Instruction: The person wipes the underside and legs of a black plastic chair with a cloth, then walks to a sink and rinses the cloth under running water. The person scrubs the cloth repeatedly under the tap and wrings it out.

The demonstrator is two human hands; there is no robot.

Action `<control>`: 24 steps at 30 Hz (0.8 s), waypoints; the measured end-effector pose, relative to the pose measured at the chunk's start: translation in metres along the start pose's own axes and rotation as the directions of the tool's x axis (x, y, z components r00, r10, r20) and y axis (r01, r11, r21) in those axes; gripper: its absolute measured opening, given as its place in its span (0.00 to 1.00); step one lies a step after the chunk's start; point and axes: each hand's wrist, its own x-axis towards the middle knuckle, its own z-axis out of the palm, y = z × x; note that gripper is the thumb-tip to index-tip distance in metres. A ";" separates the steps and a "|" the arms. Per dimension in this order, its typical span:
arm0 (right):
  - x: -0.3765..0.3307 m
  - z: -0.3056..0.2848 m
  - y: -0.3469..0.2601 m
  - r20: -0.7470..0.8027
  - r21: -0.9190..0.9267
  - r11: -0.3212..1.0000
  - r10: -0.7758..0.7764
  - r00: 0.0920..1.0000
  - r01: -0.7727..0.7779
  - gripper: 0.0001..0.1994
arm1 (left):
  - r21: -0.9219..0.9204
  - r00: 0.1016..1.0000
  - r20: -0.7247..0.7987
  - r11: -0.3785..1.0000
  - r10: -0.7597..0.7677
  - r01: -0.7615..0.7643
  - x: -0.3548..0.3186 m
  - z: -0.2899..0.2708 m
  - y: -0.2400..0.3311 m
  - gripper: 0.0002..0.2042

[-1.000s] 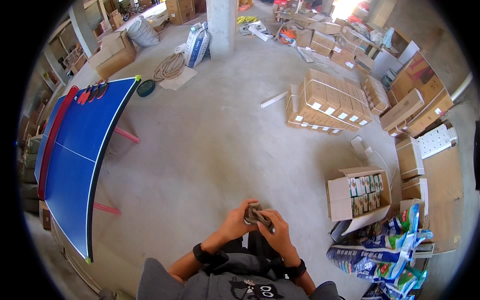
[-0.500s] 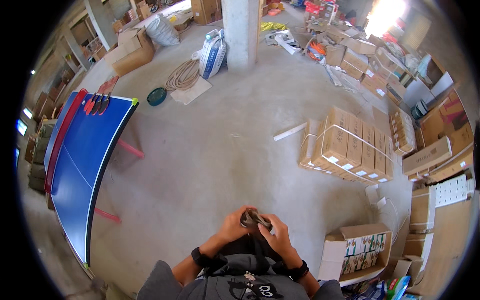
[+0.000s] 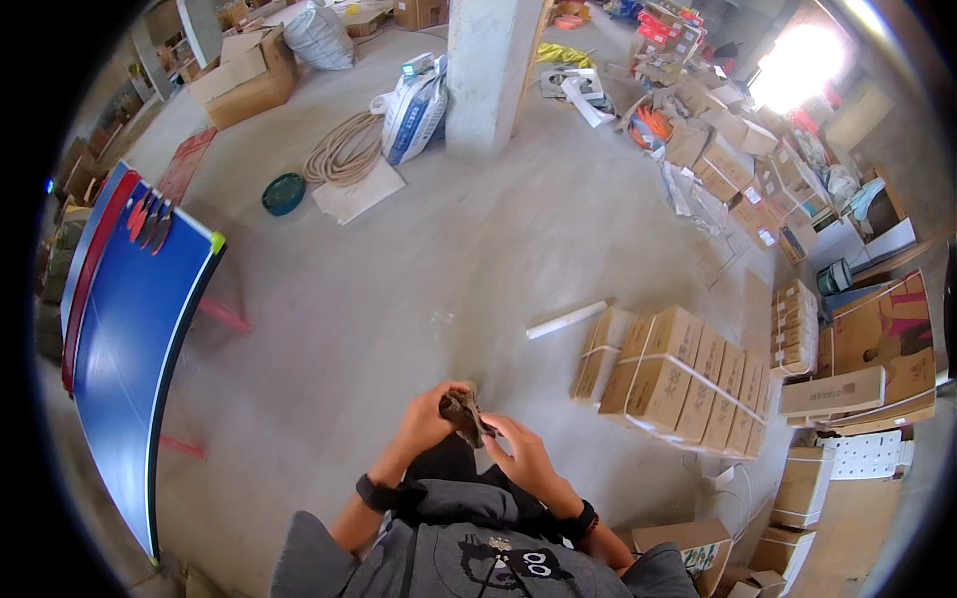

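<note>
Both hands meet in front of my chest around a small dark brownish object [image 3: 462, 414], which looks crumpled or folded; I cannot tell what it is. My left hand [image 3: 427, 417] grips its left side with fingers curled over the top. Its right and lower side rests in the fingers of my right hand [image 3: 518, 450]. Each wrist wears a dark band. Bare concrete floor [image 3: 399, 299] lies below the hands.
A blue table-tennis table [image 3: 130, 329] stands at my left. Strapped stacks of cardboard boxes [image 3: 678, 384] sit close on the right, with a white tube [image 3: 566, 319] on the floor beside them. Farther off are a concrete pillar [image 3: 488, 70], a sack, coiled hose [image 3: 344, 149] and more boxes.
The view has shifted forward across the floor: the box stacks and pillar have drawn nearer. My hands have stayed together on the dark object, turning it slightly.
</note>
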 end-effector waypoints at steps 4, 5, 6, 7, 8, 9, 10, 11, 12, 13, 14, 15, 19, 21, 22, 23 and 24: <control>0.107 -0.041 0.009 -0.108 -0.065 0.989 0.122 0.987 -0.130 0.15 | 0.031 0.993 0.099 0.997 0.062 -0.065 0.133 -0.015 0.026 0.19; 0.133 -0.049 0.014 -0.150 -0.078 0.990 0.103 0.983 -0.116 0.15 | 0.068 0.994 0.086 0.995 0.061 -0.067 0.161 -0.021 0.041 0.19; 0.158 -0.058 0.020 -0.190 -0.090 0.991 0.084 0.978 -0.103 0.15 | 0.036 0.993 0.092 0.996 0.074 -0.077 0.187 -0.022 0.050 0.19; 0.179 -0.068 0.028 -0.214 -0.040 0.992 0.107 0.971 -0.118 0.15 | 0.003 0.992 0.097 0.996 0.085 -0.086 0.211 -0.022 0.056 0.19; 0.199 -0.081 0.039 -0.226 -0.013 0.990 0.136 0.965 -0.142 0.14 | -0.043 0.990 0.099 0.994 0.103 -0.099 0.237 -0.017 0.060 0.19; 0.217 -0.092 0.051 -0.235 0.015 0.986 0.165 0.958 -0.166 0.14 | -0.038 0.990 0.086 0.993 0.111 -0.109 0.263 -0.013 0.062 0.19; 0.236 -0.104 0.064 -0.243 0.044 0.981 0.194 0.951 -0.189 0.14 | -0.026 0.989 0.090 0.993 0.118 -0.116 0.289 -0.009 0.066 0.19; 0.252 -0.114 0.078 -0.251 0.077 0.976 0.217 0.943 -0.204 0.14 | -0.011 0.988 0.093 0.993 0.120 -0.120 0.311 -0.005 0.069 0.18; 0.271 -0.129 0.092 -0.221 0.089 0.973 0.228 0.948 -0.213 0.14 | 0.004 0.988 0.095 0.992 0.122 -0.123 0.334 0.000 0.071 0.18; 0.289 -0.147 0.108 -0.189 0.100 0.970 0.238 0.953 -0.223 0.13 | 0.051 0.983 0.090 0.985 0.157 -0.162 0.360 0.005 0.067 0.17; 0.311 -0.166 0.127 -0.160 0.116 0.968 0.239 0.958 -0.222 0.13 | 0.068 0.980 0.113 0.983 0.161 -0.169 0.388 0.007 0.066 0.17; 0.330 -0.183 0.147 -0.183 0.151 0.955 0.283 0.942 -0.257 0.13 | 0.086 0.977 0.135 0.980 0.165 -0.178 0.415 0.009 0.064 0.17; 0.415 -0.252 0.213 -0.152 0.115 0.962 0.264 0.952 -0.249 0.13 | 0.098 0.974 0.190 0.985 0.122 -0.143 0.526 0.036 0.066 0.16; 0.455 -0.286 0.225 -0.105 0.085 0.964 0.260 0.960 -0.251 0.13 | 0.044 0.986 0.141 0.995 0.084 -0.091 0.573 0.055 0.082 0.16; 0.477 -0.301 0.232 -0.081 0.068 0.965 0.259 0.963 -0.254 0.13 | 0.014 0.991 0.118 0.998 0.063 -0.065 0.598 0.064 0.090 0.16; 0.499 -0.312 0.239 -0.084 0.064 0.960 0.276 0.957 -0.271 0.13 | -0.018 0.993 0.113 0.999 0.039 -0.037 0.623 0.069 0.101 0.16; 0.523 -0.318 0.245 -0.088 0.060 0.955 0.294 0.952 -0.290 0.13 | -0.045 0.994 0.109 0.999 0.013 -0.008 0.648 0.070 0.102 0.16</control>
